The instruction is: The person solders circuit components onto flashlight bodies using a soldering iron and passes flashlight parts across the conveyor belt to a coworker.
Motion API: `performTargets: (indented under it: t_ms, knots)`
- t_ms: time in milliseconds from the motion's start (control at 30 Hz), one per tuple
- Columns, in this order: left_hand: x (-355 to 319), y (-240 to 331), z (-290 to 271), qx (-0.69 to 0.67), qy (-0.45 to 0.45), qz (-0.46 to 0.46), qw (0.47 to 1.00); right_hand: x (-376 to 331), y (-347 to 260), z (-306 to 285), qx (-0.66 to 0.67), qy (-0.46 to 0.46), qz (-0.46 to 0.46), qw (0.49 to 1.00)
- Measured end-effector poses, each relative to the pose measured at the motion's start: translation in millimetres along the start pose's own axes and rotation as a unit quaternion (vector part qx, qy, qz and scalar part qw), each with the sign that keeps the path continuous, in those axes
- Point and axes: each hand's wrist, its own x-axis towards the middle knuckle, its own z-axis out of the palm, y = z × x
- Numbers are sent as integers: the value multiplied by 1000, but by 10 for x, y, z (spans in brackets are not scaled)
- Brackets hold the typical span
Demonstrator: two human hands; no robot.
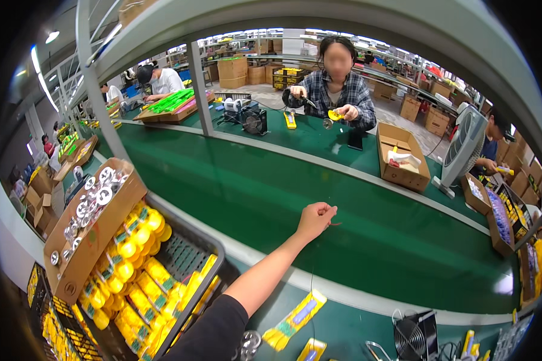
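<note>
My left hand point(316, 221) reaches over the green conveyor belt, its fingers pinched closed. A short thin red wire point(336, 224) pokes out at its fingertips. Below the hand, a thin dark wire point(312, 268) runs down to a yellow plastic housing point(295, 319) on the near bench. That housing has a blue-violet part along its middle and green parts at one end. How the wires sit inside the fingers is hidden. My right hand is out of view.
At left, a black crate point(190, 249) holds many yellow housings; on it rests a cardboard box point(96, 231) of shiny round parts. A small black fan point(411, 337) stands near the lower edge. Across the green belt point(391, 240), a co-worker point(337, 90) handles a yellow part beside an open carton point(403, 174).
</note>
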Motion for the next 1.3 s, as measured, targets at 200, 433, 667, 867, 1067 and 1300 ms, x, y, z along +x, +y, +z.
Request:
performTargets:
  t_ms: [200,433,667,867,1067,1300]
  knots:
    - [1113,-307,28,-200,85,-48,975,-804,1132,-552,-188,141,61,970]
    - [2024,-86,136,-335,56,-175,924,-408,405,-126,-56,167,132,975]
    - [2265,-378,164,-332,91,-113,932,-456,589,-121,12,186,106,977]
    - [2187,-440,157,-181,95,-52,978,-519,621,-232,60,195,88,975]
    - [2058,-526,26,-15,187,-12,982,-437,594,-239,97,188,80,974]
    - [1836,-648,-459,172,246,75,951,-207,258,-88,68,152,126,978]
